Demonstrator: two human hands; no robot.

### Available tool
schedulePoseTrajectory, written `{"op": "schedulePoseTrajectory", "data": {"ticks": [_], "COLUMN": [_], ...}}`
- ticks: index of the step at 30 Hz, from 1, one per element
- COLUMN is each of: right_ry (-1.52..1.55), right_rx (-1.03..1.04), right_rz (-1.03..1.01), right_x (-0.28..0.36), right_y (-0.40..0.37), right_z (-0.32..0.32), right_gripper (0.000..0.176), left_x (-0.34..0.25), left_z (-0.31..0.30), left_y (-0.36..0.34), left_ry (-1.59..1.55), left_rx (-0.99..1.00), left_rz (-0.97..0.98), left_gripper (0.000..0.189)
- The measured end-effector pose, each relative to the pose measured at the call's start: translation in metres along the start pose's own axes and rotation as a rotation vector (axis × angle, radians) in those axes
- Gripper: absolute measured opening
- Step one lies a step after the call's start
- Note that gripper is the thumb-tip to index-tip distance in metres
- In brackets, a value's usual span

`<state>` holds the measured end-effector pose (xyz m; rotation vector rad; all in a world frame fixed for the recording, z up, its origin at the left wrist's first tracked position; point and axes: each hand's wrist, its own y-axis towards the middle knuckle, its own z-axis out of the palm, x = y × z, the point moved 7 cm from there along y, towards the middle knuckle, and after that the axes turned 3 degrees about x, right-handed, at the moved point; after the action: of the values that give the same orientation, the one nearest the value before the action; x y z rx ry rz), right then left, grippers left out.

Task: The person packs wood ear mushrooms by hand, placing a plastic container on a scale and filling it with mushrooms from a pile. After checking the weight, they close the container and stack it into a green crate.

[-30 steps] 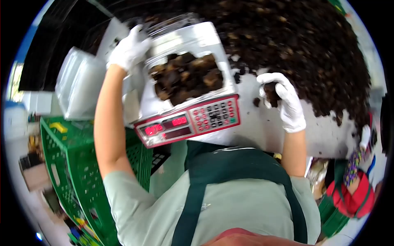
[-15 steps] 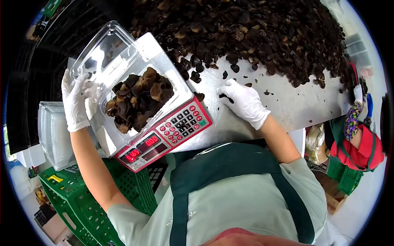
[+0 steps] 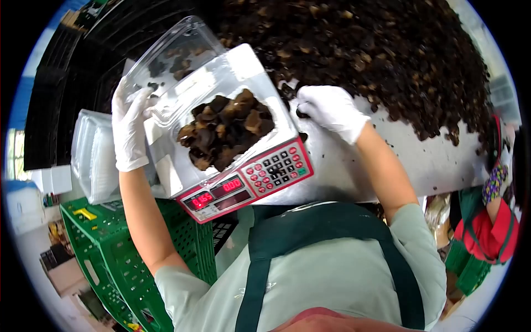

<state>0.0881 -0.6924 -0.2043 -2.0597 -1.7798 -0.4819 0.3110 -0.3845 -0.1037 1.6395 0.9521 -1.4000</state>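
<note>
A clear plastic clamshell box [image 3: 207, 169] lies opened on the weighing scale [image 3: 249, 182], with a heap of dark brown wood ear mushrooms [image 3: 227, 130] in its base. My gloved left hand [image 3: 130, 124] is closed on the box's left side, by the hinge of the raised lid [image 3: 177, 44]. Red digits glow on the scale's displays; the right one reads 0.00. Just right of the scale, my gloved right hand [image 3: 332, 110] is curled shut over the metal table, with a small dark mushroom piece [image 3: 302, 113] showing at its fingertips.
A large pile of wood ears [image 3: 365, 50] covers the back of the metal table [image 3: 354, 177]. Stacked clear boxes [image 3: 94, 155] stand at left, above a green crate [image 3: 121, 243]. Another person in a red garment [image 3: 489, 238] is at the far right.
My right hand has moved up and left relative to the scale, nearer the pile, the dark piece still at its fingers. My left hand stays at the box. The whole view has shifted.
</note>
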Motion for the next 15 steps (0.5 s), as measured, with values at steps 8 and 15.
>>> {"op": "schedulePoseTrajectory", "data": {"ticks": [8, 15], "right_ry": [0.456, 0.241], "right_rx": [-0.309, -0.294], "right_rz": [-0.359, -0.505], "right_x": [0.107, 0.122], "right_y": [0.015, 0.051], "right_z": [-0.104, -0.085], "right_gripper": [0.021, 0.03], "left_x": [-0.001, -0.002], "left_z": [0.003, 0.004], "left_y": [0.005, -0.001], "left_ry": [-0.051, -0.06], "left_rx": [0.002, 0.021], "left_rz": [0.024, 0.016], "left_gripper": [0.062, 0.059]}}
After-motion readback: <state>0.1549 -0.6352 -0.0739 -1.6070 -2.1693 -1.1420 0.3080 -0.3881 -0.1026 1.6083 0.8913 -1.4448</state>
